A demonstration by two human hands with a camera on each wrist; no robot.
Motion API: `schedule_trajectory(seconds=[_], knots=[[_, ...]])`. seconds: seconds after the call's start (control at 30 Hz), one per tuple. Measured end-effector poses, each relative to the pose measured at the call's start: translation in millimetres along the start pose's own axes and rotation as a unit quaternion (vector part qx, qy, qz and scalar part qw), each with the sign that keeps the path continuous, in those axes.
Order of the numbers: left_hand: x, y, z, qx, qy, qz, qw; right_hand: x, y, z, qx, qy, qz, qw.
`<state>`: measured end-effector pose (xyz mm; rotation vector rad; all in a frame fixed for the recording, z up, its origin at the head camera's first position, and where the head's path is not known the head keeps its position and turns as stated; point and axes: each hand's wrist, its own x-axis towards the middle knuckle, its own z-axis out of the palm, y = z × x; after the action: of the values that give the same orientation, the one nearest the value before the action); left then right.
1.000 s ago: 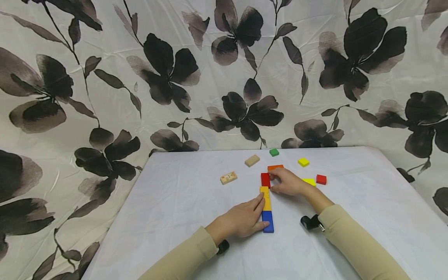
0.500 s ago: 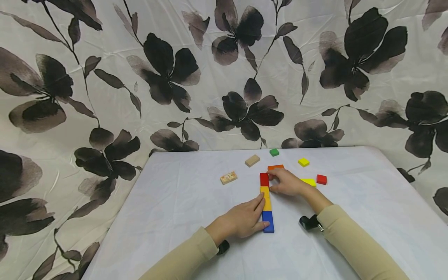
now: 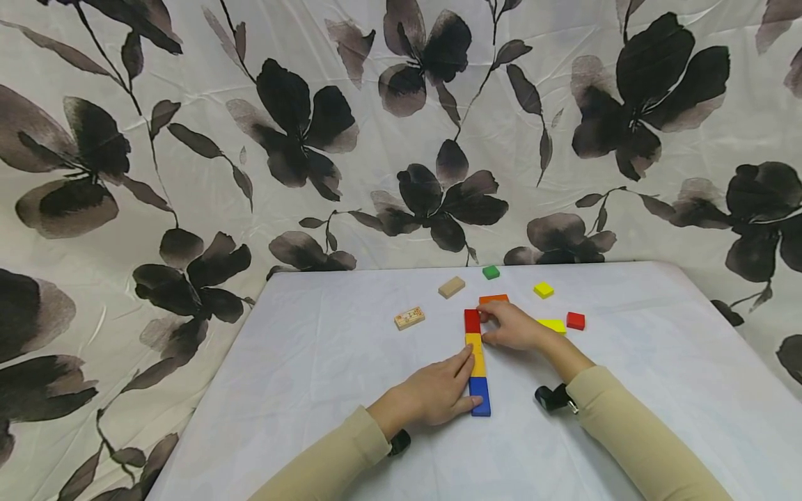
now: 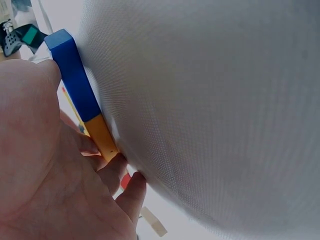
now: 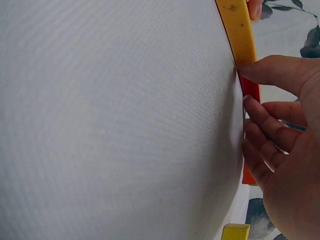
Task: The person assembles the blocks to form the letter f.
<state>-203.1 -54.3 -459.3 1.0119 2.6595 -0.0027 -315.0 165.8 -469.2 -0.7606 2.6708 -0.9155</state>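
Observation:
A blue block (image 3: pixel 480 398), a yellow-orange block (image 3: pixel 477 358) and a red block (image 3: pixel 472 321) lie end to end in a straight line on the table. My left hand (image 3: pixel 432 393) rests along the line's left side, its thumb at the blue block (image 4: pixel 75 77) and its fingertips by the yellow-orange block (image 4: pixel 100 137). At the far end my right hand (image 3: pixel 514 327) holds the red block (image 5: pixel 250 87) between thumb and fingers, the thumb right by the joint with the yellow-orange block. Just beyond the right hand's fingertips lies an orange block (image 3: pixel 493 299).
On the white table (image 3: pixel 301 390), a patterned wooden block (image 3: pixel 409 318), a plain wooden block (image 3: pixel 451 287) and a green block (image 3: pixel 491 273) lie farther back. To the right are a small yellow block (image 3: pixel 543 290), a partly hidden yellow block (image 3: pixel 554 325) and another red block (image 3: pixel 575 321).
The red block has shifted slightly left with my right hand's fingers, and now lines up with the yellow-orange block. My left hand has stayed in place.

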Motion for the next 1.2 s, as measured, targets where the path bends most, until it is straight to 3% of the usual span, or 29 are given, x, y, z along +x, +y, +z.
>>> schedule_trajectory(seconds=[1.2], knots=[[-0.3, 1.1, -2.2, -0.007, -0.007, -0.006, 0.9999, -0.6, 1.6, -0.4, 0.014, -0.001, 0.001, 0.9999]])
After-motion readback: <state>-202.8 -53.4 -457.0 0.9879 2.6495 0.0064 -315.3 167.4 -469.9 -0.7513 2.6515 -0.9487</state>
